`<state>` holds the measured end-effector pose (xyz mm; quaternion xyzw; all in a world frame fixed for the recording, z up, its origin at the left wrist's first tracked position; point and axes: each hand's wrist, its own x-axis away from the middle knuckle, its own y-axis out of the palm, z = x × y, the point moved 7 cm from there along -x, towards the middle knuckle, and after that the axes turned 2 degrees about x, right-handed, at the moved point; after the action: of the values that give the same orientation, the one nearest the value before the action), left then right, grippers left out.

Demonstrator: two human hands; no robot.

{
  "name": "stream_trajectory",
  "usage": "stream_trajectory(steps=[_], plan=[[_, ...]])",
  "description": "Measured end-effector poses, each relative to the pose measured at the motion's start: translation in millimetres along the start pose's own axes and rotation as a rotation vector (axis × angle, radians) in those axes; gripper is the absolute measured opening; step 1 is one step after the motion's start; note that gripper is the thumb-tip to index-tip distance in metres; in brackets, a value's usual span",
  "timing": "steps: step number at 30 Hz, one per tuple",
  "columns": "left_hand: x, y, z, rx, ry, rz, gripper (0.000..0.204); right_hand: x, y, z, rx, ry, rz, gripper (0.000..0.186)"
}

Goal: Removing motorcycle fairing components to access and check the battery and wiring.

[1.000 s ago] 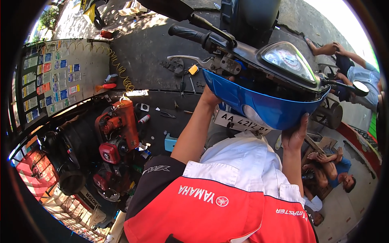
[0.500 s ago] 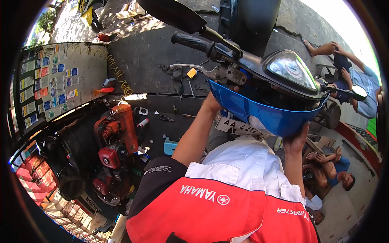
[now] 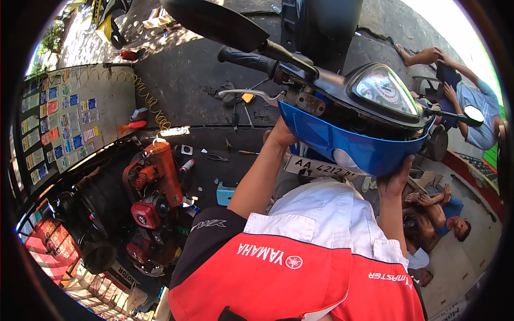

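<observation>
A blue plastic headlight cowl sits against the underside of a motorcycle's handlebar unit, below the clear-covered speedometer. My left hand grips its left end, the fingers mostly hidden behind it. At the lower right edge, my right hand supports it from below with the fingers against the shell. A dark gap shows between the cowl and the black upper cover. Left of it are the silver brake lever, the black handle grip and a mirror. Beneath the cowl is a white number plate.
An orange-red engine-driven compressor stands at the left, below a coiled yellow hose and a sticker-covered panel. Pliers and other tools lie on the floor. A seated person and another person are at the right.
The view has shifted a little, with the floor items slightly farther left. My left fingertips no longer show over the cowl's edge. Both hands stay on the cowl.
</observation>
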<state>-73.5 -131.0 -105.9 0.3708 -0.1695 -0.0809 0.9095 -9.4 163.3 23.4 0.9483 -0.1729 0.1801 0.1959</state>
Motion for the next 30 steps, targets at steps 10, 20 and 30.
stream_trajectory(steps=[10,20,30], plan=[[5.1,-22.2,23.6,0.232,0.037,0.220,0.042,3.1,15.9,2.0,-0.030,0.053,0.039,0.089],[6.4,-33.9,50.1,-0.180,0.192,0.151,0.031,4.7,25.6,1.3,-0.048,0.068,0.054,0.089],[-0.8,-27.2,85.0,-0.445,0.356,0.207,0.028,3.5,40.2,-0.8,-0.067,0.040,0.180,0.077]])
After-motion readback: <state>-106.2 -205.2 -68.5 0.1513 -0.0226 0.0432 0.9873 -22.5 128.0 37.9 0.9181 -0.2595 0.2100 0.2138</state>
